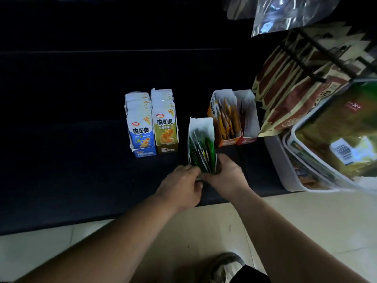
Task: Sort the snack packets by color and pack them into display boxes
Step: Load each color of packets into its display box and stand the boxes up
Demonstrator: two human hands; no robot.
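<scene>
A green display box [202, 127] full of green snack packets [201, 154] stands near the front of the dark shelf [81, 160]. My left hand [181, 185] and my right hand [226, 172] both grip the front end of this box from either side. To the left stand a blue box [140, 127] and an olive box [165, 123], both filled with matching packets. Behind and right of the green box are an orange box [224, 117] with orange packets and a red box [246, 117] with red packets.
Hanging snack bags [295, 88] on black hooks crowd the right side. White baskets [289, 166] of packets sit at the right edge of the shelf. A shiny plastic bag [285, 13] hangs at top right. Pale floor tiles and my shoe [224, 266] show below.
</scene>
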